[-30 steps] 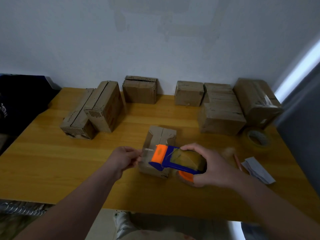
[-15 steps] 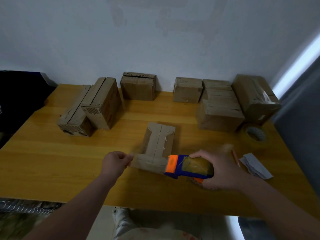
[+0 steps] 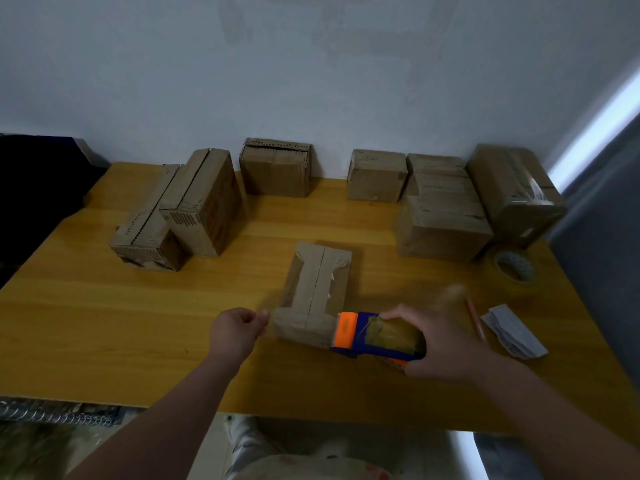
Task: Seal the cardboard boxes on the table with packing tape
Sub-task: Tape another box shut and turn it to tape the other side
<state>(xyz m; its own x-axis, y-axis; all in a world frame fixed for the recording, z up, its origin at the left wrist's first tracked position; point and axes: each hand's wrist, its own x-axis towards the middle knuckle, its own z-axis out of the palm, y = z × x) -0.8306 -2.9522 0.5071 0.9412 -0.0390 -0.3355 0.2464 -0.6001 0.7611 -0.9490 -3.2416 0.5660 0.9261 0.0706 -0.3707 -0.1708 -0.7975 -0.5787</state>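
near table (image 3: 104,323) front: small brown box (image 3: 311,292), centre seam, ragged tape strip (image 3: 334,271).

Matt brown cardboard box (image 3: 317,296), glossy plastic tape dispenser (image 3: 372,336), smooth varnished wooden table (image 3: 104,306).

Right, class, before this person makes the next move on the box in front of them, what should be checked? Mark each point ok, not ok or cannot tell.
1. Flaps of the box shut, edges meeting at the seam: ok.
2. Grip of the right hand on the dispenser: ok.
3. Dispenser's orange head at the box's near right corner: ok.
4. Tape end pinched by the left hand: cannot tell; its fingers are curled beside the box's near left corner, but that spot is blurred.
5. Tape along the seam: cannot tell.
6. Roll, pencil and paper lie apart from the box, to its right: ok.
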